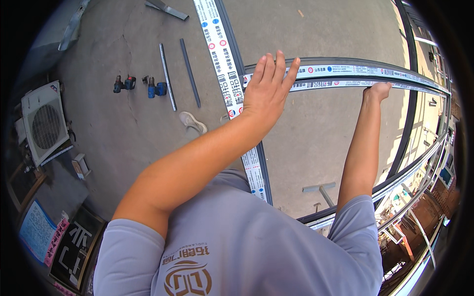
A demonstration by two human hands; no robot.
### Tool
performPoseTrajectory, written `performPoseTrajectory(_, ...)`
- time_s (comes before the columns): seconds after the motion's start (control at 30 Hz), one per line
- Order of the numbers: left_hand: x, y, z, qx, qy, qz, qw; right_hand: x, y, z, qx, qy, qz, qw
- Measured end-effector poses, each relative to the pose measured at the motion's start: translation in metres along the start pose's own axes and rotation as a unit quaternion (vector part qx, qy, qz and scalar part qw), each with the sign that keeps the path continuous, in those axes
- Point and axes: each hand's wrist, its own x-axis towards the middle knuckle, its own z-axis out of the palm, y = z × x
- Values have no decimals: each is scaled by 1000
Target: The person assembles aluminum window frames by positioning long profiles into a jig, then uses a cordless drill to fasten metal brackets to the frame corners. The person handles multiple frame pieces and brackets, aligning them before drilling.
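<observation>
My left hand [267,87] lies palm down, fingers spread, over the spot where a horizontal aluminium profile [344,70] meets an upright one [218,55]. Both are dark window-frame profiles with printed white protective film. Beneath the palm, the exact joint is hidden. Further right along the same crossbar, my right hand [378,91] is curled against its lower edge and grips it; the fingertips are out of sight behind the bar. A second filmed face [326,84] of the crossbar shows below a dark groove.
Two cordless drills [157,89] and two thin metal strips [190,72] lie on the concrete floor at left. A shoe [192,122] shows beside the upright. An air-conditioner outdoor unit [46,122] stands far left. Inside the frame, a T-shaped metal piece [322,188] and a hammer [317,205] lie low down.
</observation>
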Motion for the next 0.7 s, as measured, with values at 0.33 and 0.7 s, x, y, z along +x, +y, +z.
performPoseTrajectory(0.33,-1,-1,1,50,14,8,999,8,3,-4,-89,9,-2,996)
performPoseTrajectory(0.7,60,33,19,-81,59,1,995,-7,-9,7,-215,53,2,975)
